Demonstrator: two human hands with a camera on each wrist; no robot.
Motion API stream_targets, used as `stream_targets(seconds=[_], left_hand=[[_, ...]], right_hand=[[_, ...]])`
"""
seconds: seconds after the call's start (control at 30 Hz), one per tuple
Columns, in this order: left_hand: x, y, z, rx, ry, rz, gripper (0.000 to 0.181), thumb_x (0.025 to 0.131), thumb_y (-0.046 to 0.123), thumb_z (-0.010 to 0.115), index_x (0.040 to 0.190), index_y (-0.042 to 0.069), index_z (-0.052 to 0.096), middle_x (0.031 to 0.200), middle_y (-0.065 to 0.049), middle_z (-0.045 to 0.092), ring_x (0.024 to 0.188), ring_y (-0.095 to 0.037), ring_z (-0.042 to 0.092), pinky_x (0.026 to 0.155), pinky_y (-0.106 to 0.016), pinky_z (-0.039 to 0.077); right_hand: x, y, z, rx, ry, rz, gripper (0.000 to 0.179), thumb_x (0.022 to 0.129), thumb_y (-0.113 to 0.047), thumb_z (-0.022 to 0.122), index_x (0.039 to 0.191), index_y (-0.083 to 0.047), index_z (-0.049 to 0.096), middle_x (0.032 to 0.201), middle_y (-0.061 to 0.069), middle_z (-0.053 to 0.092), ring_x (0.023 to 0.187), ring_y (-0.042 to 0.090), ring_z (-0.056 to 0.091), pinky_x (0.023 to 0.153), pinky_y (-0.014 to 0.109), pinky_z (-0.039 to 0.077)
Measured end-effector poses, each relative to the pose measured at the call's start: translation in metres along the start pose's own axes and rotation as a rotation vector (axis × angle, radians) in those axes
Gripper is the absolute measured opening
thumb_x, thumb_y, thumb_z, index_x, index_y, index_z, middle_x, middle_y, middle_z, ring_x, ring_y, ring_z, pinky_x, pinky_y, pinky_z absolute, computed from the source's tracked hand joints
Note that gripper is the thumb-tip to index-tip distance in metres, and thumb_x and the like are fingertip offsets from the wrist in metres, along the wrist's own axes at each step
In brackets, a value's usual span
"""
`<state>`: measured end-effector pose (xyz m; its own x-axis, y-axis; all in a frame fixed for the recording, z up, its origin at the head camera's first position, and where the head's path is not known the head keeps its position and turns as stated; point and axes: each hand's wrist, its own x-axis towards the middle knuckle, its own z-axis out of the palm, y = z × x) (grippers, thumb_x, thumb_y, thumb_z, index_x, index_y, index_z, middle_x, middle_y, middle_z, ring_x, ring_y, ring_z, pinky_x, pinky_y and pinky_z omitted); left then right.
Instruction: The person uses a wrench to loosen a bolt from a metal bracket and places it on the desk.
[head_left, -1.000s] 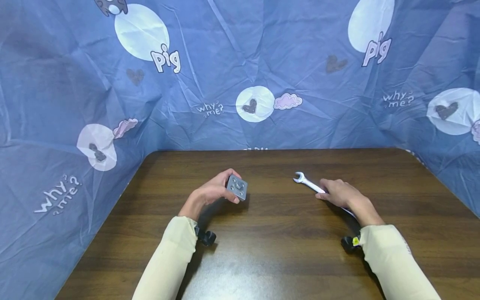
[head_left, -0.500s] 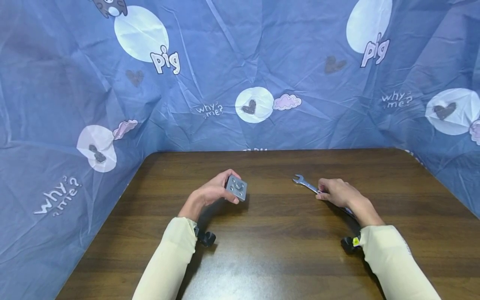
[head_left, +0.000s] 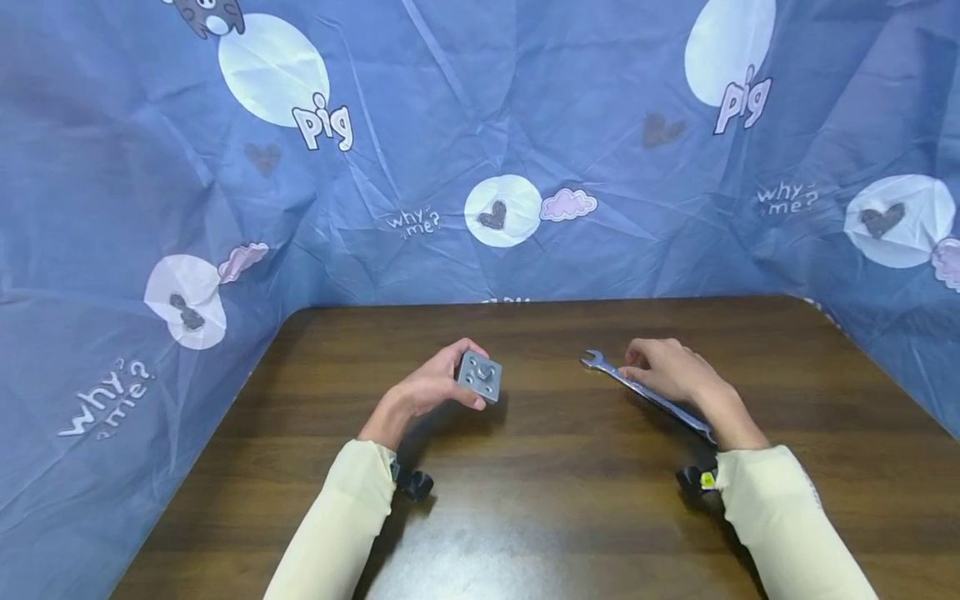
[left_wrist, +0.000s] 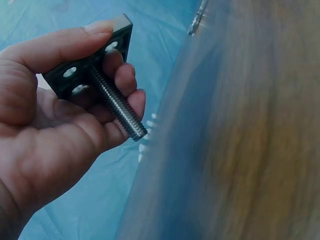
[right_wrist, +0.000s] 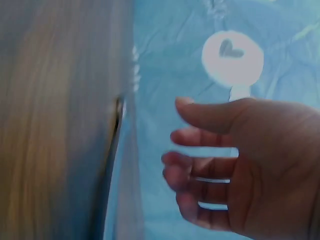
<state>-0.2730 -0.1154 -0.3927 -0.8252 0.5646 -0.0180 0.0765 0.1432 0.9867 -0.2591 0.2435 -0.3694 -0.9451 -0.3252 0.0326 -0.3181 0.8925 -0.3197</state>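
My left hand (head_left: 431, 385) grips a grey square metal plate (head_left: 472, 385) with several holes, thumb on one edge and fingers curled behind it. Through its middle runs a threaded bolt (left_wrist: 119, 106), whose long shank points away from the palm in the left wrist view; its head shows on the other face in the head view. On the table lies a silver wrench (head_left: 663, 403), its open end toward the back left. My right hand (head_left: 675, 371) hovers just beside and over the wrench, fingers loosely bent with nothing in them, as the right wrist view shows.
Under both hands spreads a dark brown wooden table (head_left: 525, 483) with rounded far corners. A blue printed cloth (head_left: 450, 125) hangs behind it and along both sides. Each wrist carries a small black camera (head_left: 415, 483).
My right hand has let go of the wrench and lifted slightly up and left; the wrench now lies along the table. My left hand still holds the plate and bolt, shifted slightly right.
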Motion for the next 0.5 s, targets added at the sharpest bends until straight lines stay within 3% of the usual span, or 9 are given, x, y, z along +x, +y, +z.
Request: stream_targets(seconds=[0.23,0.5], left_hand=[[0.0,0.005,0.008,0.008,0.003,0.057,0.065,0.064,-0.016,0.071,0.121,-0.007,0.04,0.094,-0.001,0.06,0.08,-0.01,0.063,0.072,-0.022,0.053],[0.001,0.019,0.02,0.087,-0.007,0.099,0.066,0.063,-0.012,0.075,0.121,-0.005,0.042,0.096,-0.006,0.061,0.08,-0.011,0.062,0.071,-0.024,0.052]], right_hand=[[0.01,-0.05,0.006,0.181,0.071,-0.193,0.011,0.089,-0.023,0.067,0.09,-0.012,0.067,0.075,-0.001,0.066,0.067,0.008,0.052,0.063,0.025,0.042],[0.018,-0.099,0.014,0.351,0.111,-0.258,0.012,0.088,-0.026,0.069,0.093,-0.015,0.068,0.075,-0.003,0.064,0.067,0.009,0.053,0.06,0.023,0.043]])
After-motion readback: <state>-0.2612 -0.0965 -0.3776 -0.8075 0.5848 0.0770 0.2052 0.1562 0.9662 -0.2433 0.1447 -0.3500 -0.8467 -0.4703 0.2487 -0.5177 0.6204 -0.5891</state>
